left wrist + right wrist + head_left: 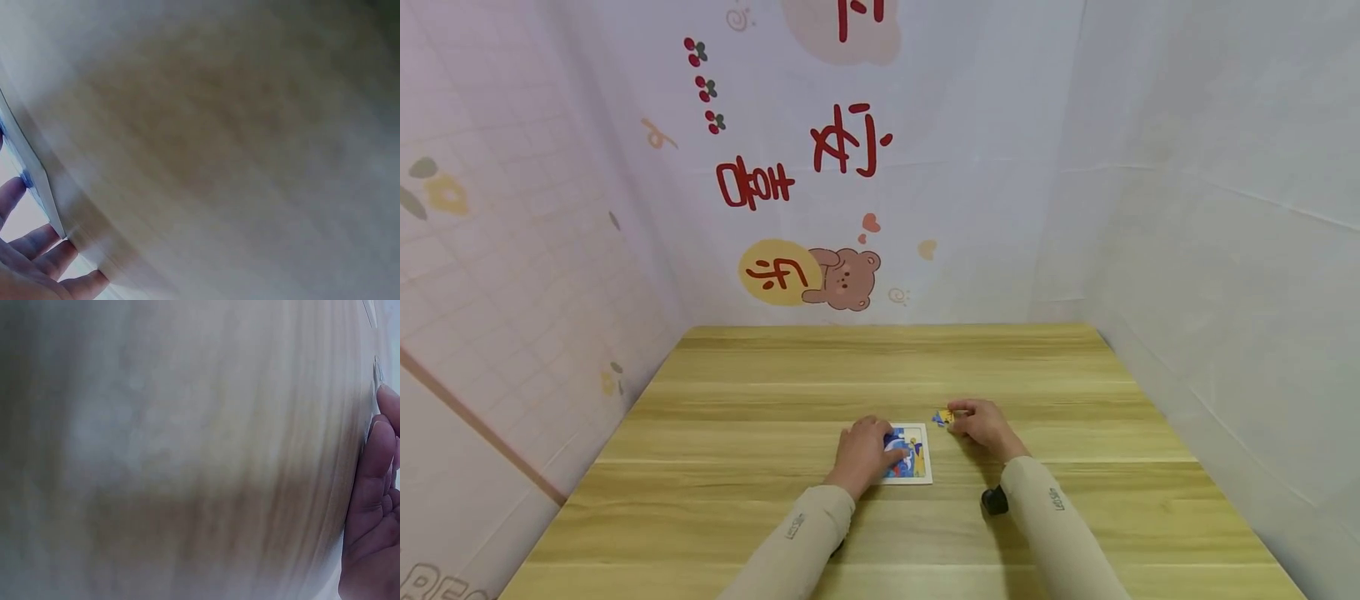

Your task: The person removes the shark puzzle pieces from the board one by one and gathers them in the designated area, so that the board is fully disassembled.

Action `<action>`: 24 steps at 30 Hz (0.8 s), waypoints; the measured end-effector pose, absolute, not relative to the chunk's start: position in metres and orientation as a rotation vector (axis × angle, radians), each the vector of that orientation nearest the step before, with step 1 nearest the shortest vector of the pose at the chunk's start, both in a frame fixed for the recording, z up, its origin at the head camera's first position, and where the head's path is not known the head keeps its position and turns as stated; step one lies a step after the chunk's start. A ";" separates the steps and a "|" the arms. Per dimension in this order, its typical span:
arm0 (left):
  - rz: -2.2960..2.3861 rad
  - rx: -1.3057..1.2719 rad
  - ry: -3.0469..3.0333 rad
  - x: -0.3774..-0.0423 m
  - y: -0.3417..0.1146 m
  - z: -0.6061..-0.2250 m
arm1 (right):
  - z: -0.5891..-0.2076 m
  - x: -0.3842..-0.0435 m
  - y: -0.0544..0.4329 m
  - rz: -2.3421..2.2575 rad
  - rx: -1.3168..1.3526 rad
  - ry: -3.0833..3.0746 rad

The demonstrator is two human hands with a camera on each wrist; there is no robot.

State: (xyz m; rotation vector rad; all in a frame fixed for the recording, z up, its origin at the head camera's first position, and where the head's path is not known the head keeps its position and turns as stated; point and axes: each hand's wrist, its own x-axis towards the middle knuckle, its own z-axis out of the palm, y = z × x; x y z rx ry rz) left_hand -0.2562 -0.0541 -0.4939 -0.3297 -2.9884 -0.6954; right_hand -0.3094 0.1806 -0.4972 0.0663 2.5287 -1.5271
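A small white-framed jigsaw puzzle point(917, 454) with a blue and yellow picture lies on the wooden table. My left hand point(863, 454) covers its left part, the thumb stretched over the picture. In the left wrist view, the fingers of the left hand point(37, 259) rest at the board's corner point(47, 187), some reaching past its edge. Beyond the board to the right, my right hand point(983, 425) pinches a yellow and blue puzzle piece point(943, 417) between thumb and index finger. Close to the table in the right wrist view, the right hand's fingertips point(378, 450) meet a thin edge.
The wooden table point(760, 400) reaches back to a white wall covering point(985, 208) printed with red characters and a bear. Similar covering stands along both sides. A black wrist device point(995, 501) sits beneath the right sleeve.
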 end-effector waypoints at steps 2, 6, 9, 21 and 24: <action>-0.693 -0.316 -2.995 -0.257 -0.054 -0.495 | -0.498 -0.310 0.180 -1.525 0.062 2.531; -0.692 -0.317 -2.998 -0.257 -0.054 -0.495 | -0.499 -0.311 0.179 -1.522 0.057 2.551; -0.691 -0.313 -3.003 -0.257 -0.055 -0.496 | -0.500 -0.311 0.177 -1.508 0.064 2.567; -0.682 -0.337 -2.988 -0.257 -0.056 -0.496 | -0.502 -0.311 0.176 -1.491 0.072 2.572; -0.692 -0.333 -3.002 -0.256 -0.056 -0.493 | -0.502 -0.311 0.175 -1.487 0.074 2.582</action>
